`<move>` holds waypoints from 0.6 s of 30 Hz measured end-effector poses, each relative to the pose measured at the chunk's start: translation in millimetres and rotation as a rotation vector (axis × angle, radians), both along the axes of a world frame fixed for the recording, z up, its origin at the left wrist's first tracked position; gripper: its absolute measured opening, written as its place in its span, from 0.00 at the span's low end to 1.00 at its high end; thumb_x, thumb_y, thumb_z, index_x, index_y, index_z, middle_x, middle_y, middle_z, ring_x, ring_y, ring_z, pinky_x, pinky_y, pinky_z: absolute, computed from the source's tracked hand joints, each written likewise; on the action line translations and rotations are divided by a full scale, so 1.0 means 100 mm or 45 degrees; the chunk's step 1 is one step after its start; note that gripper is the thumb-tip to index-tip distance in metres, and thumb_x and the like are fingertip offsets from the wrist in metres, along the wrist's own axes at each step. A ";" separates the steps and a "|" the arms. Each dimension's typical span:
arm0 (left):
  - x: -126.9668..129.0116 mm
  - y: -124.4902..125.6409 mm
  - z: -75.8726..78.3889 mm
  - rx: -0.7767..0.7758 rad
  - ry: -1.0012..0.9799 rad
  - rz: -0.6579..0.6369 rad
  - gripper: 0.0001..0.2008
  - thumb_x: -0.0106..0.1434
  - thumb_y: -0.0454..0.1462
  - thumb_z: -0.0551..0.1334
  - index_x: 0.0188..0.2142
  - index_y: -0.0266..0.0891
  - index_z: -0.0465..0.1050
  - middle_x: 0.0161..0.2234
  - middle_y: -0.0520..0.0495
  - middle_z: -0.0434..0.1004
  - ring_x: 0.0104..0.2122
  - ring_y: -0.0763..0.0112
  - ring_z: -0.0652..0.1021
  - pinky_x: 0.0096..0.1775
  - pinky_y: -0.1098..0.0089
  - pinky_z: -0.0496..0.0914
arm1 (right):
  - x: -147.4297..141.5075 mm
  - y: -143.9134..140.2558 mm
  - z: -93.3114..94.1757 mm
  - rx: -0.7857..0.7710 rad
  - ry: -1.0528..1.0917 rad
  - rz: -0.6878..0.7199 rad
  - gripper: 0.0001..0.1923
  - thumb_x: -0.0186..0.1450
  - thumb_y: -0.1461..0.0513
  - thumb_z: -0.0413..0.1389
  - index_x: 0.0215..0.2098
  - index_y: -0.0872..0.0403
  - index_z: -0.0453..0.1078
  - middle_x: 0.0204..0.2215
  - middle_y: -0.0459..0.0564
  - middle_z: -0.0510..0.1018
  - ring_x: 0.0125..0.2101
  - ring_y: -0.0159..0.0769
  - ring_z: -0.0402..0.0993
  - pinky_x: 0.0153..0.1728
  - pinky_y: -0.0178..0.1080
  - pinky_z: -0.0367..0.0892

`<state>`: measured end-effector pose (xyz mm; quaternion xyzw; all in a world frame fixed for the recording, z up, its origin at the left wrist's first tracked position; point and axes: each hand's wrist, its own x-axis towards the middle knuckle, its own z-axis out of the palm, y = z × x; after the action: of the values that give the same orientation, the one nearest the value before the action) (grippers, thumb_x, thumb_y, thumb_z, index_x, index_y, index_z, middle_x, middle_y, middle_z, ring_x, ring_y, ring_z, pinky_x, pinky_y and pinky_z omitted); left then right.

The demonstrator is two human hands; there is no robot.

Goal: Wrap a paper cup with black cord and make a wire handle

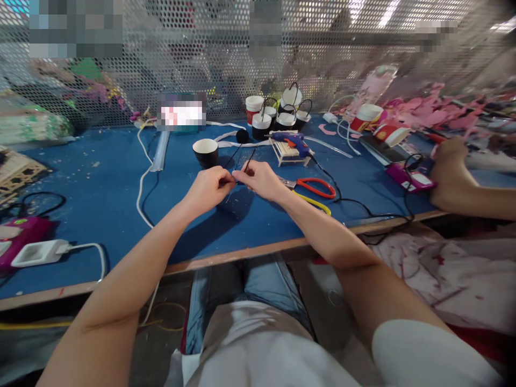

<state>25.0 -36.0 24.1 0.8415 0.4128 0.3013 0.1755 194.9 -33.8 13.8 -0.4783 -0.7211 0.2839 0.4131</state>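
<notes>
My left hand is closed in a pinch just above the blue table, its fingertips almost touching those of the other hand. What sits in that pinch is too small to make out. Between the fingers of my right hand a thin black cord sticks up, and this hand is closed on it. A black-wrapped paper cup with a white inside stands just beyond the left hand. Behind the hands lies a small black ball of cord. Cutters with a red handle and a yellow one lie beside my right wrist.
A blue glue gun rests on a wooden stick stand, its black cable trailing right. Several black-wrapped cups with cord loops stand behind. Purple power strips lie at both sides. A co-worker's arm reaches in at right.
</notes>
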 end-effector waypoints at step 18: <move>0.05 -0.01 -0.06 -0.542 -0.411 -0.083 0.13 0.52 0.42 0.62 0.25 0.32 0.70 0.21 0.51 0.69 0.22 0.77 0.67 0.25 0.75 0.60 | -0.02 -0.01 -0.01 -0.148 0.309 0.272 0.16 0.57 0.52 0.57 0.28 0.56 0.63 0.20 0.44 0.70 0.19 0.25 0.63 0.17 0.30 0.60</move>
<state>29.9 -36.5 17.9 0.7394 0.4064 0.3321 0.4217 193.1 -35.2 12.8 -0.3841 -0.6952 0.4229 0.4362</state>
